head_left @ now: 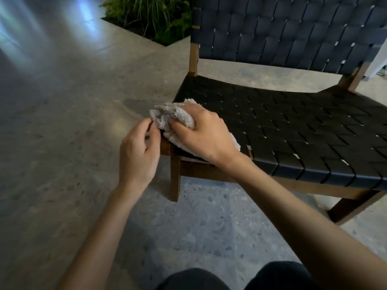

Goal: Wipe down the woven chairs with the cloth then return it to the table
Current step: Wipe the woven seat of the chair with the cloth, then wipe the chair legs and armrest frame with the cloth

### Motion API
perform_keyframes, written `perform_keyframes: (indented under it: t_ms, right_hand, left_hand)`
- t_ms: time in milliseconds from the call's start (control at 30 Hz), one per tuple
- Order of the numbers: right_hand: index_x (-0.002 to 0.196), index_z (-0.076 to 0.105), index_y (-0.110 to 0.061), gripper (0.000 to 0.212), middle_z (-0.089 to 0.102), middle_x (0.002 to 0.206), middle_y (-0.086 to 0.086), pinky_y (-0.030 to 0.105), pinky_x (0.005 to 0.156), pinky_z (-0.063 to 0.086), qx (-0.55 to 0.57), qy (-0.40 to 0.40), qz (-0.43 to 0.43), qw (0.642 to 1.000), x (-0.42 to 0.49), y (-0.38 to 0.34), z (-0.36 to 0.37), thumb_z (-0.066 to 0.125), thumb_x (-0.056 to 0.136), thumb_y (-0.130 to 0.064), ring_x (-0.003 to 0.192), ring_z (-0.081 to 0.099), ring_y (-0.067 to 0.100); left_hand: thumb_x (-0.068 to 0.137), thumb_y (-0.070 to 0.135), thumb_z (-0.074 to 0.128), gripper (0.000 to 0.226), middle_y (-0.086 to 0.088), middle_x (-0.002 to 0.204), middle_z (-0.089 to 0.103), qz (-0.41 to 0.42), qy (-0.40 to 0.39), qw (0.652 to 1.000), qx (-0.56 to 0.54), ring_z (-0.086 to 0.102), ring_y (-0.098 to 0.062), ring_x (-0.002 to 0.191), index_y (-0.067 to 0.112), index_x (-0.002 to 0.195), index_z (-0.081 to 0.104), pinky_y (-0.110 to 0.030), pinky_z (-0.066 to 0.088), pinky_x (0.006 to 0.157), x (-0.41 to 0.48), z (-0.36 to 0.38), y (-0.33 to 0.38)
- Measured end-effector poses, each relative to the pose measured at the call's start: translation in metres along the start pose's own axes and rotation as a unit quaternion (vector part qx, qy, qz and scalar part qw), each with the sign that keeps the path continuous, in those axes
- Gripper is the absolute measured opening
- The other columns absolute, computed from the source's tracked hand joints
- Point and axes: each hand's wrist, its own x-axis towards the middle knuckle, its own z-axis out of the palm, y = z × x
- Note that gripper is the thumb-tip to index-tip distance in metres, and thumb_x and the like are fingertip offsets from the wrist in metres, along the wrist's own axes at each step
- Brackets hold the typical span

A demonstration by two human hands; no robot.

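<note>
Right grip [205,132] curls over a crumpled, fluffy pale-grey cloth [167,115], holding it on the front left corner of the black woven chair [293,130]; left grip [138,151] pinches the cloth's left edge.

Curled right hand [206,132] grips cloth [167,116]; left hand [139,151] pinches its edge.

pale grey cloth [167,116], black basket-weave chair [293,126], brown frame [175,176].

Grey speckled floor [62,164] carries woven chair [293,126] under right hand [205,135]; plant bed [150,19] well beyond left hand [138,153].
</note>
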Motion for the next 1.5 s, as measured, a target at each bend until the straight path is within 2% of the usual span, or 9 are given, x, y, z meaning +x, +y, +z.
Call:
perform_keyframes:
  t_ms: [67, 233, 333, 467, 600, 767, 833, 1167, 1500]
  right_hand:
    - [0.128, 0.057, -0.030, 0.038, 0.056, 0.131, -0.008, 0.029, 0.089, 0.045, -0.078, 0.005, -0.030, 0.996, -0.003, -0.007, 0.013, 0.051, 0.093, -0.043, 0.113, 0.054, 0.014]
    - [0.131, 0.055, -0.032, 0.043, 0.054, 0.131, 0.003, 0.032, 0.073, 0.042, -0.244, 0.072, -0.111, 0.961, -0.027, -0.008, 0.026, 0.048, 0.092, -0.050, 0.092, 0.055, 0.024]
    - [0.134, 0.053, -0.028, 0.049, 0.053, 0.133, 0.006, 0.034, 0.070, 0.044, -0.297, 0.074, -0.156, 0.939, -0.033, 0.001, 0.022, 0.047, 0.093, -0.053, 0.088, 0.055, 0.024]
    - [0.138, 0.051, -0.022, 0.056, 0.053, 0.133, 0.011, 0.035, 0.071, 0.044, -0.351, 0.078, -0.190, 0.914, -0.044, 0.018, 0.013, 0.051, 0.092, -0.054, 0.089, 0.054, 0.026]
    - [0.136, 0.052, -0.020, 0.057, 0.056, 0.129, 0.011, 0.036, 0.071, 0.045, -0.401, 0.095, -0.179, 0.893, -0.057, 0.032, 0.001, 0.057, 0.089, -0.053, 0.091, 0.055, 0.028]
    - [0.132, 0.056, -0.019, 0.058, 0.059, 0.125, 0.011, 0.036, 0.071, 0.047, -0.393, 0.103, -0.168, 0.898, -0.066, 0.045, -0.011, 0.058, 0.087, -0.056, 0.089, 0.057, 0.027]
    - [0.130, 0.058, -0.019, 0.058, 0.061, 0.123, 0.010, 0.034, 0.070, 0.047, -0.394, 0.103, -0.159, 0.899, -0.074, 0.055, -0.022, 0.058, 0.087, -0.058, 0.088, 0.058, 0.026]
    - [0.119, 0.066, -0.018, 0.058, 0.065, 0.113, 0.007, 0.033, 0.068, 0.046, -0.382, 0.142, -0.149, 0.901, -0.125, 0.124, -0.100, 0.061, 0.082, -0.063, 0.082, 0.058, 0.023]
    - [0.116, 0.066, -0.018, 0.059, 0.064, 0.114, 0.006, 0.034, 0.073, 0.044, -0.451, 0.178, -0.062, 0.872, -0.210, 0.225, -0.234, 0.056, 0.083, -0.066, 0.088, 0.056, 0.024]
  left_hand:
    - [0.096, 0.019, 0.040, 0.014, 0.018, 0.076, 0.055, -0.034, 0.020, 0.998, -0.048, 0.052, 0.011, 0.068, 0.019, 0.096, 0.054, -0.004, 0.037, 0.062, -0.006, 0.000, -0.009]
    - [0.094, 0.005, 0.051, 0.029, 0.010, 0.106, 0.064, -0.115, -0.016, 0.979, -0.165, 0.062, -0.003, 0.101, 0.018, 0.119, 0.053, -0.018, 0.048, 0.086, -0.020, -0.001, -0.027]
    - [0.094, 0.005, 0.048, 0.033, 0.010, 0.112, 0.062, -0.064, -0.015, 0.989, -0.136, 0.058, 0.005, 0.104, 0.011, 0.126, 0.051, -0.009, 0.044, 0.086, -0.022, -0.004, -0.027]
    - [0.097, 0.005, 0.041, 0.040, -0.001, 0.134, 0.051, 0.018, -0.017, 0.995, -0.096, 0.050, -0.010, 0.124, 0.013, 0.136, 0.046, -0.023, 0.042, 0.102, -0.019, -0.006, -0.015]
    - [0.099, 0.004, 0.037, 0.037, -0.007, 0.137, 0.049, 0.083, -0.021, 0.996, -0.035, 0.042, -0.010, 0.129, 0.005, 0.134, 0.050, -0.012, 0.029, 0.107, -0.018, -0.002, 0.000]
    - [0.098, 0.012, 0.043, 0.038, -0.005, 0.142, 0.047, 0.132, -0.072, 0.983, 0.109, 0.028, -0.023, 0.141, 0.010, 0.136, 0.049, -0.043, 0.007, 0.119, -0.025, 0.008, 0.018]
    - [0.097, 0.013, 0.045, 0.037, -0.005, 0.143, 0.047, 0.150, -0.061, 0.974, 0.157, 0.028, -0.026, 0.141, 0.011, 0.134, 0.051, -0.046, -0.001, 0.118, -0.027, 0.010, 0.026]
    - [0.097, 0.022, 0.037, 0.041, -0.003, 0.137, 0.054, 0.200, -0.176, 0.953, 0.142, 0.043, -0.019, 0.133, 0.015, 0.134, 0.052, -0.035, 0.029, 0.111, -0.048, 0.096, 0.100]
    - [0.095, 0.023, 0.048, 0.037, -0.003, 0.134, 0.056, 0.303, -0.244, 0.910, 0.143, 0.054, -0.020, 0.121, 0.019, 0.131, 0.057, -0.033, 0.038, 0.100, -0.086, 0.194, 0.172]
